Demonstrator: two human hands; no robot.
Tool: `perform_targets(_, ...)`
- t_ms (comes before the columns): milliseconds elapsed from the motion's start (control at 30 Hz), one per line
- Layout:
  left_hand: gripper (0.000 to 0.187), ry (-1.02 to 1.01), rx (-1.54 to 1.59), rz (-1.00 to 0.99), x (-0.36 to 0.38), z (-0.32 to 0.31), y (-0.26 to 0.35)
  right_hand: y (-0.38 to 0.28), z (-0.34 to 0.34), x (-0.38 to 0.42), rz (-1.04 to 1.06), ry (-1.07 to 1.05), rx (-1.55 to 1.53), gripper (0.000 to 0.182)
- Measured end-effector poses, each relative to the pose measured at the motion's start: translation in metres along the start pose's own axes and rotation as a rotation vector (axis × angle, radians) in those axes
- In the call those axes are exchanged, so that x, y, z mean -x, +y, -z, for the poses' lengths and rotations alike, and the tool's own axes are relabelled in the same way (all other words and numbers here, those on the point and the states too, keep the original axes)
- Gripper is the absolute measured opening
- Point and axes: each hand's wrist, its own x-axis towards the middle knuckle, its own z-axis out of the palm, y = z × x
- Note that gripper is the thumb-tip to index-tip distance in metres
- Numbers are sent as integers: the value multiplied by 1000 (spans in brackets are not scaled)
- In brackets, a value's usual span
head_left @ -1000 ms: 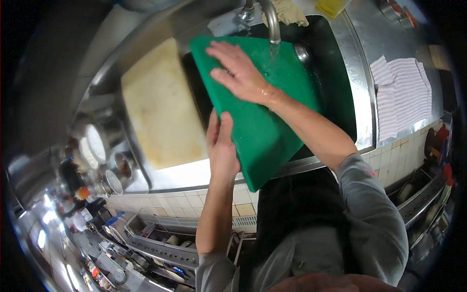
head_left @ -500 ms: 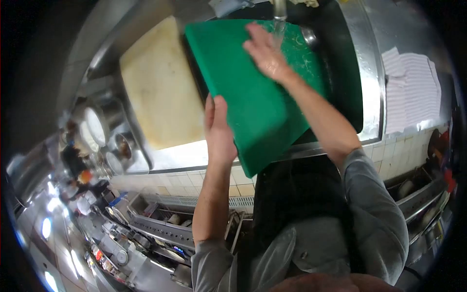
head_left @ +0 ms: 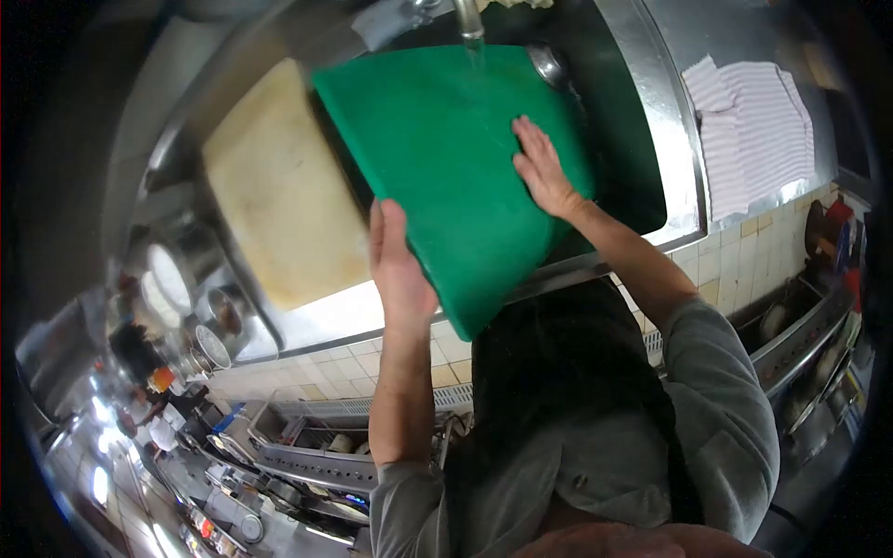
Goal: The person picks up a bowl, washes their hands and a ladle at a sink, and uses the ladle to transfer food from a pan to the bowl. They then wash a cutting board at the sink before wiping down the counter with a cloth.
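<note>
A large green cutting board (head_left: pixel 437 139) lies tilted across the sink (head_left: pixel 628 121), its near corner jutting past the front rim. My left hand (head_left: pixel 402 274) is closed round the board's left edge, the thumb on the near side and part of the fingers hidden. Flat on the right part of the board rests my right hand (head_left: pixel 547 177), fingers stretched out and holding nothing. From the faucet (head_left: pixel 470 23), water runs onto the board's far part. Left of the green board stands a cream-coloured cutting board (head_left: pixel 284 181).
A striped cloth (head_left: pixel 753 130) lies on the steel counter to the right. Near the board's far right corner is a round metal piece (head_left: pixel 547 65). Metal pots and bowls (head_left: pixel 177 270) stand at left. Cooking equipment (head_left: pixel 321 456) lines the lower left.
My right hand has slid across the board from beside the water stream toward me and to the right. The pale bits on the board's right side are gone. My left hand keeps its grip.
</note>
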Motion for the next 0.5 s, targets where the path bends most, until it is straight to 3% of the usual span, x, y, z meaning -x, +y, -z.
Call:
perform_targets(100,42,-16,5,-1,5,-6,-1,-2,-10,-58,-100,104,-156,56)
perform_targets(267,52,-16,52,4,3,-16,-2,-88,-2,-138,117,99,-184,52)
perform_targets(367,57,-6,110,90,-3,-15,0,-155,-3,-125,406,180,-158,55)
perform_targets(500,58,-120,322,26,-3,-30,10,-174,14,-76,538,-66,-90,60)
